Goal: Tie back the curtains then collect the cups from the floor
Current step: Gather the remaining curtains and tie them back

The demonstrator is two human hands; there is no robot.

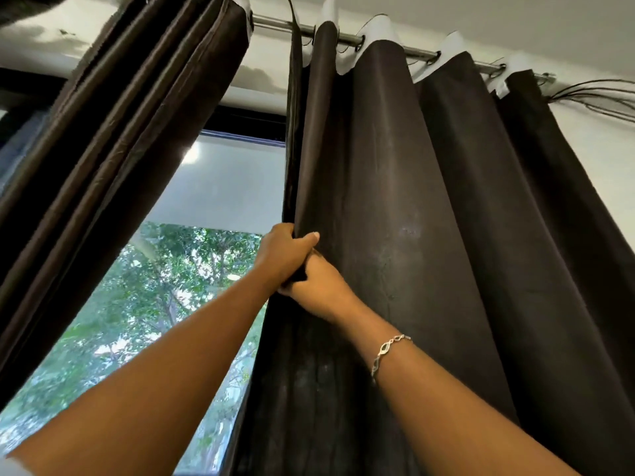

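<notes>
Head view: right curtain (429, 218) gripped at its inner edge.
It hangs spread along the rod (275, 24), the left curtain (113, 132) bunched aside. Left hand (285, 255) and right hand (318, 283), touching, both clench the fabric edge. A hard tug could jam the rings (433, 59) or rip loose threads (598, 97); no cups in sight.

Single wide-angle head view, close up and steeply upward, onto the right curtain (429, 201), its rod (275, 24) and the window (192, 286).
</notes>
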